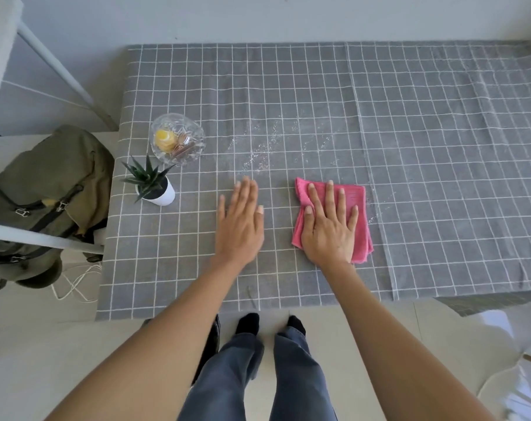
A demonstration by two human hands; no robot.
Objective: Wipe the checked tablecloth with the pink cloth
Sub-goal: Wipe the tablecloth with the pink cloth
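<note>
The pink cloth (346, 208), folded into a rough rectangle, lies flat on the grey checked tablecloth (319, 101) toward the near edge, a little right of the middle. The right hand (331, 226) presses down on it with the palm flat and the fingers spread wide — nothing is pinched or gripped, the cloth simply sits under the hand. The left hand (239, 223) rests just beside it on the bare tablecloth, also flat, fingers together and extended, holding nothing. Beyond the two hands a patch of pale, speckled smears (270, 144) marks the fabric. At the table's left side stands a cut-glass bowl (179, 138) with something yellow and a few brownish pieces in it; what they are cannot be made out. Just in front of the bowl is a small spiky green plant in a white pot (157, 189). The tablecloth shows fold creases across its right half and hangs over the near edge. Left of the table an olive-green backpack (45, 202) sits on a pale surface behind a white bar, with white cable (75, 284) looped on the floor below — the floor is light, and the person's jeans and dark socks show beneath the table edge.
</note>
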